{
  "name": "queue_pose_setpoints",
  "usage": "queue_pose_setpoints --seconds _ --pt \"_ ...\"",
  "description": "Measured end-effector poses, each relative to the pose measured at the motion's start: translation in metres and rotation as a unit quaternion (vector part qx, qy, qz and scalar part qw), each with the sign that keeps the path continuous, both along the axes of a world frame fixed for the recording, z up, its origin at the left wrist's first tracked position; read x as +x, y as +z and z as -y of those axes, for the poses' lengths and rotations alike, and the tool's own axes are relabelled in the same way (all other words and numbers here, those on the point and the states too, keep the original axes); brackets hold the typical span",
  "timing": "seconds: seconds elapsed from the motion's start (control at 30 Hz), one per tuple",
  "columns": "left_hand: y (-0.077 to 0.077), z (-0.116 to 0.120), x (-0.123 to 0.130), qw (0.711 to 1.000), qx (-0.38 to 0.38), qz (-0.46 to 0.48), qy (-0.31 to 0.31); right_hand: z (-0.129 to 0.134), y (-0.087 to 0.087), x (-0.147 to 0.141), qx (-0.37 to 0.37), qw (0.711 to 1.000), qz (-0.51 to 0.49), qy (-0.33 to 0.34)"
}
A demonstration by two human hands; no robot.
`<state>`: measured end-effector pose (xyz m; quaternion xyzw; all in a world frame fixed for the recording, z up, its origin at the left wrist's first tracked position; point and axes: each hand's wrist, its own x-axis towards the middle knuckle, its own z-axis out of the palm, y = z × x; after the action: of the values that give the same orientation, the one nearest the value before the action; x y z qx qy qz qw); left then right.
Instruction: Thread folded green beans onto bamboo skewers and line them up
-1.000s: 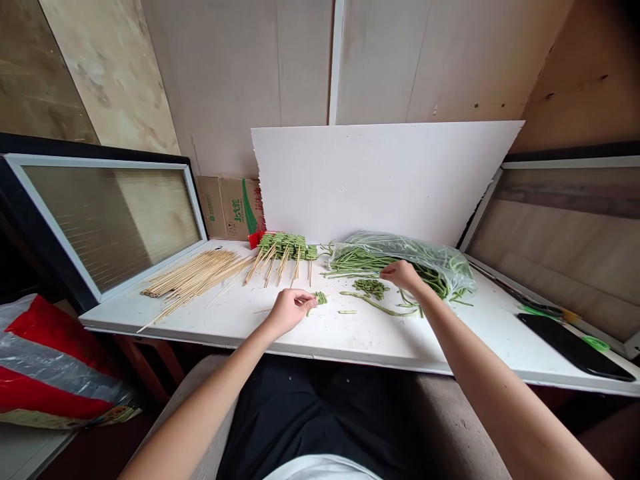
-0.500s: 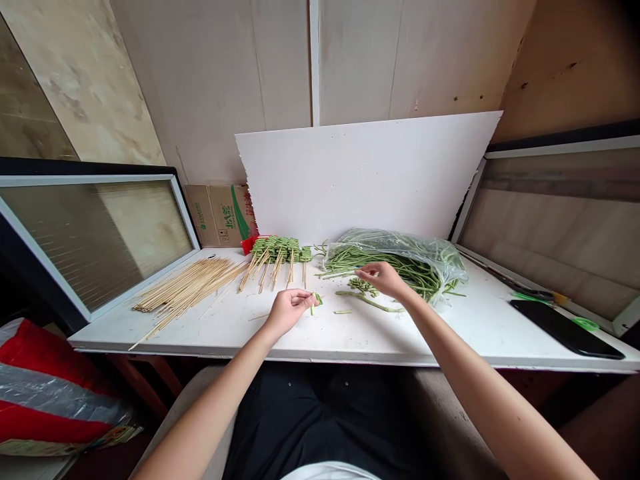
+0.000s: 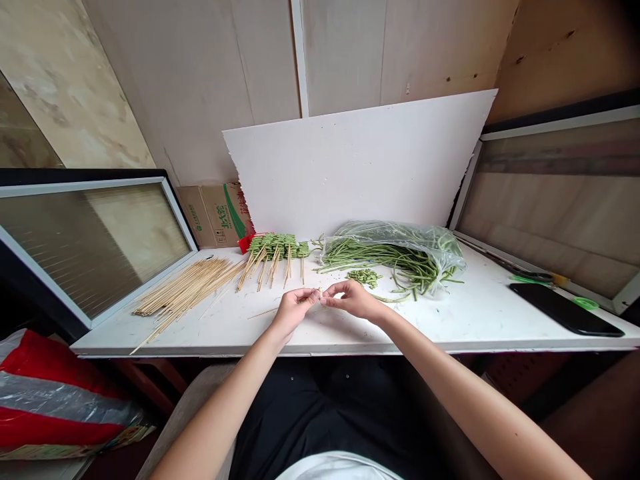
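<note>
Both hands meet over the front middle of the white table. My left hand (image 3: 293, 310) is closed in a pinch on short green bean pieces (image 3: 321, 292), mostly hidden by the fingers. From the other side my right hand (image 3: 354, 300) closes its fingertips on the same small pieces. Just behind the right hand lies a little pile of cut bean pieces (image 3: 364, 277). A long green bean (image 3: 393, 299) lies partly behind my right wrist. One thin bamboo skewer (image 3: 263, 313) rests on the table left of my left hand.
Loose bamboo skewers (image 3: 187, 287) lie at the left. Skewered bean pieces (image 3: 273, 245) are stacked at the back, near a cardboard box (image 3: 215, 213). Long beans fill a clear plastic bag (image 3: 425, 243) at back right. A black phone (image 3: 565, 309) lies at far right.
My right hand has come left and toward me from beside the bag to meet my left hand. The view has shifted slightly. The loose piece on the table no longer shows.
</note>
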<state>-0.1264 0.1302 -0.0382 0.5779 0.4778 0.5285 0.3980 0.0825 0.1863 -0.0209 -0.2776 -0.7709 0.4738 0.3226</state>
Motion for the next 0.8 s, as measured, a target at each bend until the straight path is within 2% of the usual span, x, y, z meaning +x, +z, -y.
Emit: queue_pose_setpoints --seconds 0.1,0.2,0.3,0.43,0.57,0.7,0.8 --pt "0.007 -0.001 -0.029 0.984 0.046 -0.169 0.031 -0.001 0.004 0.006 -0.033 0.999 -0.018 0.002" --pt "0.011 0.0 -0.067 0.92 0.072 -0.373 0.097 -0.004 0.007 0.014 -0.058 0.998 -0.035 -0.017" --pt "0.008 -0.001 -0.099 0.876 0.046 -0.467 0.112 -0.01 0.005 0.019 -0.072 0.995 -0.047 -0.043" --pt "0.001 -0.003 -0.118 0.863 0.021 -0.496 0.094 -0.018 -0.002 0.023 -0.067 0.995 -0.036 -0.071" --pt "-0.006 -0.005 -0.119 0.87 0.035 -0.487 0.072 -0.025 -0.009 0.027 -0.064 0.993 -0.033 -0.09" --pt "-0.014 -0.007 -0.118 0.865 0.069 -0.492 0.073 -0.032 -0.014 0.03 -0.069 0.991 -0.043 -0.109" --pt "-0.022 -0.01 -0.118 0.881 0.084 -0.46 0.069 -0.037 -0.019 0.032 -0.062 0.987 -0.06 -0.135"
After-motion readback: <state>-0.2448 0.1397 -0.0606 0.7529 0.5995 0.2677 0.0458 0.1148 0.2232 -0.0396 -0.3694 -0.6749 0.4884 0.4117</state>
